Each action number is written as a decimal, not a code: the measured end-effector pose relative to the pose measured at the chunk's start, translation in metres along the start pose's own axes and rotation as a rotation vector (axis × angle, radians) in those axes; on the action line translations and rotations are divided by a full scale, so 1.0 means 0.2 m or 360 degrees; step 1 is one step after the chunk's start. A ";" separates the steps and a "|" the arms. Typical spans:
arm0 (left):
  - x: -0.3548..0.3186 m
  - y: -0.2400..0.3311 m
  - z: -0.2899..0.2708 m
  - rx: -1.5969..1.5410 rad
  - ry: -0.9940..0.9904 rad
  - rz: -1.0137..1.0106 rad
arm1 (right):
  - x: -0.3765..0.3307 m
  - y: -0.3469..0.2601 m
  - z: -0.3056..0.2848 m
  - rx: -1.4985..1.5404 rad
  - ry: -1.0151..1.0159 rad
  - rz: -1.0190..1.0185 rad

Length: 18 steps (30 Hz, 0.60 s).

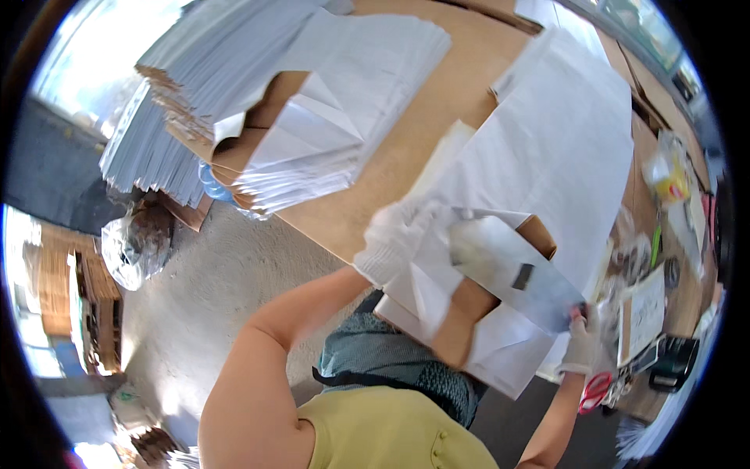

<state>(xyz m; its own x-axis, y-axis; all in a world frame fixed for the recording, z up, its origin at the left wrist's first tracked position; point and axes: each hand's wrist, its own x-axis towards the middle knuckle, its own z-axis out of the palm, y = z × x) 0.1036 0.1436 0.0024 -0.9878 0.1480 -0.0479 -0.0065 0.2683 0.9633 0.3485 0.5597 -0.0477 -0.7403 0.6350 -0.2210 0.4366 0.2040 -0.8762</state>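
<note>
A thin, shiny grey plate [508, 270] with a small dark rectangular mark lies slantwise over the open, folded end of a white paper bag [500, 336] with a brown inside. My right hand [578, 344], in a white glove with a bare fingertip showing, grips the plate's lower right end. My left hand [402, 238], also in a white glove, rests at the left side of the bag end, near the plate's upper left end. Its fingers are smeared by motion. The bag lies on a stack of white paper bags [547, 148] that reaches toward the back right.
Another fanned stack of white bags [367, 78] lies on the brown tabletop [336, 215], with taller stacks [211, 70] behind. Red-handled scissors [596, 391], a black box-shaped thing [673, 363] and plastic packets [668, 176] sit at the right. A clear plastic bag [137, 246] stands on the floor.
</note>
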 end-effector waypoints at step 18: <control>1.09 -0.23 -2.11 0.1242 0.1055 0.0018 | -0.35 -0.30 0.05 -0.1028 0.0331 -0.0447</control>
<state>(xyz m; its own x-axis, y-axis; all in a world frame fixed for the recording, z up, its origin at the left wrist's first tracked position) -0.1761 -0.2379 0.0584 -0.8759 -0.3384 0.3438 -0.1279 0.8501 0.5109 0.3686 0.4959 0.0149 -0.7844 0.6091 0.1167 0.5065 0.7377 -0.4463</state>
